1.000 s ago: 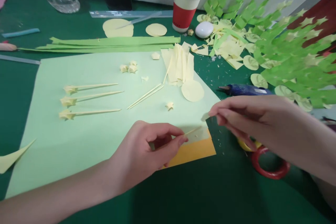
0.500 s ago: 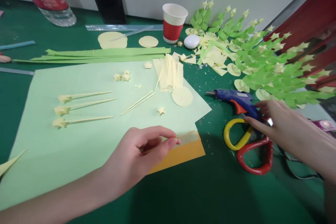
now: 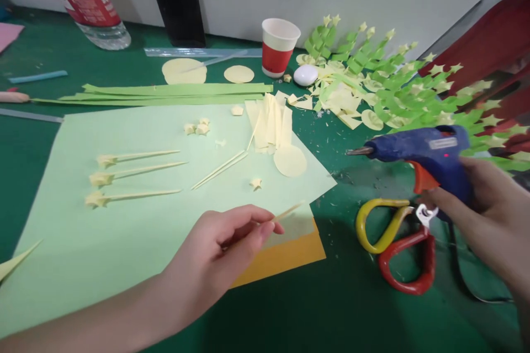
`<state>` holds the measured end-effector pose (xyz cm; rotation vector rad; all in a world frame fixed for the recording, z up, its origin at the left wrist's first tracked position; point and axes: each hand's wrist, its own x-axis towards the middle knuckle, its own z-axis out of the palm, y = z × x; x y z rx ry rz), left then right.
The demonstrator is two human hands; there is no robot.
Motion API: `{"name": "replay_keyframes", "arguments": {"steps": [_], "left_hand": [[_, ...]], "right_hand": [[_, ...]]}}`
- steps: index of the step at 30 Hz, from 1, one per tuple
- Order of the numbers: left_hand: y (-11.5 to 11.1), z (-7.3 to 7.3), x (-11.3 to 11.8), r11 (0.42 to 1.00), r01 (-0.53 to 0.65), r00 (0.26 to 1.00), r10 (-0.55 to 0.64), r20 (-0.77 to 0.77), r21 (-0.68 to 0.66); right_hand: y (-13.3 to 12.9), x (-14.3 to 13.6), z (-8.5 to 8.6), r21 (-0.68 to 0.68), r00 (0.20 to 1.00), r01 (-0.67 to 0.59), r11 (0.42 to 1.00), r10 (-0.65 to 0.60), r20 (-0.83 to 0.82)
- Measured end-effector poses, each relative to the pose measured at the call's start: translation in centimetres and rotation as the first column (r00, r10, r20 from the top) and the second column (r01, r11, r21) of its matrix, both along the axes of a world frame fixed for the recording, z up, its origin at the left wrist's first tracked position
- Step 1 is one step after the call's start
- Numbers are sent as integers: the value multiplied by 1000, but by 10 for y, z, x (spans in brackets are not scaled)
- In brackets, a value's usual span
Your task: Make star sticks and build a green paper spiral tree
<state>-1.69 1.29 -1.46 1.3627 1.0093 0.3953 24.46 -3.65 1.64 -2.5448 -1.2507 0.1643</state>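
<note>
Between thumb and fingers, my left hand [image 3: 232, 242] pinches a thin pale paper stick [image 3: 289, 210], its tip pointing right over the paper sheets. My right hand [image 3: 488, 209] grips a blue hot glue gun [image 3: 422, 146] by its handle, nozzle facing left, above the table. Scissors [image 3: 408, 256] with yellow and red handles lie beneath it. On the light green sheet [image 3: 136, 242] rest three sticks tipped with paper stars [image 3: 101, 178], a loose star [image 3: 255, 183], several folded stars [image 3: 202, 128] and bare paper sticks [image 3: 219, 170].
A red-and-white paper cup [image 3: 276, 58], a white egg-shaped object [image 3: 305, 75] and paper scraps [image 3: 342, 94] stand toward the back. Green paper plants [image 3: 397, 83] fill the back right. Green strips [image 3: 174, 92], a water bottle [image 3: 97, 11] and an orange sheet [image 3: 281, 258] are also there.
My right hand has lifted the glue gun off the table beside the scissors and moved it to the right. My left hand stays nearly in place, its stick tip raised slightly.
</note>
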Motion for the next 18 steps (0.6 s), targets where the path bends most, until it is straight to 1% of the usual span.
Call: {"name": "replay_keyframes", "arguments": {"steps": [2,4,5,6,9,13,15,18], "left_hand": [[0,1,1,999,16,1000,-16,10,-44],[1,2,1,996,49,999,-48,13,-78],[1,2,2,994,65,998,-65,9,-86],[2,2,2,993,78,997,-78,4,-91],[2,1,2,990,100,995,-99,17,-103],[2,-3,0,990,103,994,-98,54,-98],[2,-4,0,992,101,993,-96,64,-79],[1,-6,-1,993,94,991,-86,100,-72]], "right_hand": [[-4,-17,2,35,992,38,999,-33,-120],[-9,-33,0,38,963,43,998,-32,-267],[-11,-40,-2,53,952,35,998,-17,-304],[-13,-46,-4,64,951,26,998,-5,-308],[-16,-52,-9,87,972,-44,995,62,-227],[-17,-51,-13,105,982,-175,979,181,-52],[-17,-50,-14,118,973,-229,966,224,55],[-18,-44,-17,121,931,-340,932,316,184]]}}
